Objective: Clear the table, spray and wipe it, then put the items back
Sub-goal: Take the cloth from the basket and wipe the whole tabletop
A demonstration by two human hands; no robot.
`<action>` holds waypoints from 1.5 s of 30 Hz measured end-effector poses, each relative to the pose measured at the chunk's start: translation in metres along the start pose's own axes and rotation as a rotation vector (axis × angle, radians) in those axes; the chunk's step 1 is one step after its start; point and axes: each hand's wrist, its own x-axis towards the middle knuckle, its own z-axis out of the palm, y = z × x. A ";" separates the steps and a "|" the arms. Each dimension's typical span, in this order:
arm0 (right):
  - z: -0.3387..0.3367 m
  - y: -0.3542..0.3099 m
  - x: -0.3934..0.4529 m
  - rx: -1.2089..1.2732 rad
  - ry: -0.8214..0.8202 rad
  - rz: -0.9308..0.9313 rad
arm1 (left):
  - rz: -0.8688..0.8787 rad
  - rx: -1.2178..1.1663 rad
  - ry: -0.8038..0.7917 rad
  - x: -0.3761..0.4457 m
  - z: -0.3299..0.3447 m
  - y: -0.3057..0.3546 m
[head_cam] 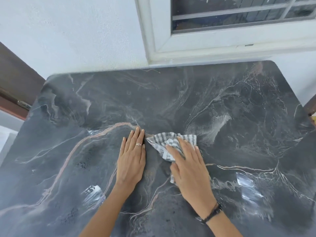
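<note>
A dark marble-patterned table point(85, 103) fills the view, bare apart from my hands and a cloth. A grey-and-white striped cloth point(168, 141) lies crumpled near the table's middle. My right hand point(189, 166) presses flat on the cloth with straight fingers; part of the cloth is hidden under the palm. My left hand point(132, 156), with a ring on one finger, rests flat on the bare tabletop just left of the cloth, fingers straight and together. Wet smears shine on the table to the right of the cloth and near both front corners.
A white wall and a white-framed window point(239, 28) stand directly behind the table's far edge. A brown wooden frame point(15, 86) lies past the left edge. Another dark piece shows at the right edge point(310, 106).
</note>
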 end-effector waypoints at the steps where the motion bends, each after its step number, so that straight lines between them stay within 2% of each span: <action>1: -0.004 0.014 -0.003 0.001 0.003 0.025 | -0.001 -0.005 0.003 0.000 0.001 0.001; 4: -0.012 0.042 0.013 0.028 0.077 0.175 | -0.006 -0.016 0.015 0.000 0.001 0.001; 7: -0.005 0.030 0.062 0.066 0.176 0.299 | -0.007 -0.131 0.048 -0.002 -0.003 0.002; 9: 0.005 0.005 0.096 0.066 0.218 0.284 | -0.023 -0.309 0.076 -0.002 -0.008 0.003; 12: 0.023 -0.051 0.120 0.086 0.155 0.113 | -0.082 -0.399 0.154 -0.004 -0.019 -0.006; 16: 0.042 -0.105 0.085 0.121 0.049 -0.132 | -0.132 -0.338 0.205 -0.008 -0.037 -0.031; 20: 0.033 -0.086 0.029 0.104 -0.052 -0.251 | -0.173 -0.144 0.175 -0.018 -0.056 -0.071; 23: 0.018 -0.047 0.011 0.069 -0.093 -0.211 | -0.289 -0.033 0.164 -0.030 -0.065 -0.102; 26: 0.008 -0.025 0.018 0.094 -0.035 -0.052 | -0.410 0.037 0.141 -0.044 -0.066 -0.115; 31: 0.029 -0.078 0.065 0.103 0.097 0.105 | -0.473 0.064 0.126 -0.057 -0.059 -0.126; 34: 0.048 -0.137 0.080 0.102 0.094 0.034 | -0.475 0.104 0.138 -0.056 -0.056 -0.127; 38: 0.061 -0.182 0.045 0.128 -0.013 -0.219 | -0.468 0.126 0.123 -0.059 -0.057 -0.129; 41: 0.051 -0.154 0.018 0.092 -0.093 -0.327 | -0.424 0.147 0.116 -0.062 -0.059 -0.134; 45: 0.040 -0.113 0.028 0.111 -0.114 -0.260 | -0.408 0.124 0.148 -0.064 -0.060 -0.136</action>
